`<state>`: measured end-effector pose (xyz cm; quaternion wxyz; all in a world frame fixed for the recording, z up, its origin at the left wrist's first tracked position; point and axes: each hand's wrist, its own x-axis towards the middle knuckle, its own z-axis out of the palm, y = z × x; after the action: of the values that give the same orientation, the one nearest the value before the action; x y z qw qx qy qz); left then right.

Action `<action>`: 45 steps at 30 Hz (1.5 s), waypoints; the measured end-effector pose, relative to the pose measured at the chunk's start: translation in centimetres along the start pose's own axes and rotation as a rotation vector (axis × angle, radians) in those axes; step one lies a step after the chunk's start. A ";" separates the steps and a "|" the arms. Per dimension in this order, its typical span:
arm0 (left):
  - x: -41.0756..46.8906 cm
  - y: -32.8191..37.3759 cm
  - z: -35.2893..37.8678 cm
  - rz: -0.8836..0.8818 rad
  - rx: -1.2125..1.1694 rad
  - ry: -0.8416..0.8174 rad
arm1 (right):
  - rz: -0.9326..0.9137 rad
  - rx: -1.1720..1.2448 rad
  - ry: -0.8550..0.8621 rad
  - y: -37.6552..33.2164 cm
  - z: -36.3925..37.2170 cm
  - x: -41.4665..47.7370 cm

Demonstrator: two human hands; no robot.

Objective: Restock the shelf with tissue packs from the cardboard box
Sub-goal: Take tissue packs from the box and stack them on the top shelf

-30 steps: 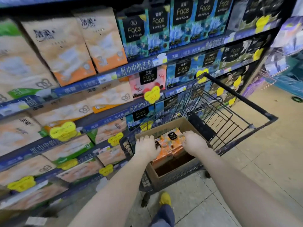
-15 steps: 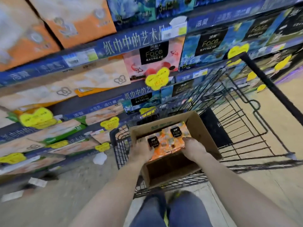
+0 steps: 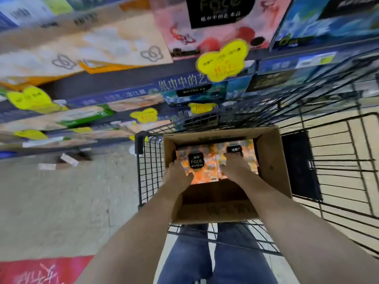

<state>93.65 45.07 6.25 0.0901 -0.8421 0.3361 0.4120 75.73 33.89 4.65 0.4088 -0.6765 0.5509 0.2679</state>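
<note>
An open cardboard box (image 3: 270,167) sits in a black wire shopping cart (image 3: 336,165). Inside it lie orange tissue packs (image 3: 207,169) with black "Face" labels. My left hand (image 3: 177,177) grips the left edge of the left pack, thumb on top. My right hand (image 3: 235,169) lies over the right pack (image 3: 249,156), fingers spread down on its top face; the fingertips are hidden. The near part of the box shows bare cardboard floor. The shelf (image 3: 114,95) with blue price rails runs along the upper left, full of tissue packs.
Yellow price tags (image 3: 222,60) hang off the shelf rails. A pink "Face" pack (image 3: 215,23) and blue packs (image 3: 328,19) stand on the upper shelf. Scraps of paper (image 3: 68,159) lie on the floor by the shelf base. A red package (image 3: 41,270) lies at bottom left.
The camera has leaned in and down over the cart. Both hands have stayed on the orange packs in the box, the right hand sliding further over the right pack.
</note>
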 end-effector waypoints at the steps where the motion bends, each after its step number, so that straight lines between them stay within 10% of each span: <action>1: 0.6 0.0 0.3 -0.021 0.000 -0.003 | -0.026 -0.008 -0.022 -0.3 0.6 0.8; 17: 4.3 0.9 3.7 -0.284 -0.276 -0.004 | -0.028 0.147 0.036 -0.8 4.2 5.4; 26: 3.4 -0.5 3.8 -0.212 -0.732 0.024 | 0.069 0.698 0.026 -0.8 4.1 5.2; 45: -3.5 -3.4 -6.4 0.125 -0.845 -0.015 | -0.082 0.855 0.100 -4.6 -0.4 -5.9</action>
<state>98.32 46.61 12.54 -0.2855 -0.7799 0.1876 0.5245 78.67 36.92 10.82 0.6354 -0.4799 0.6039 -0.0339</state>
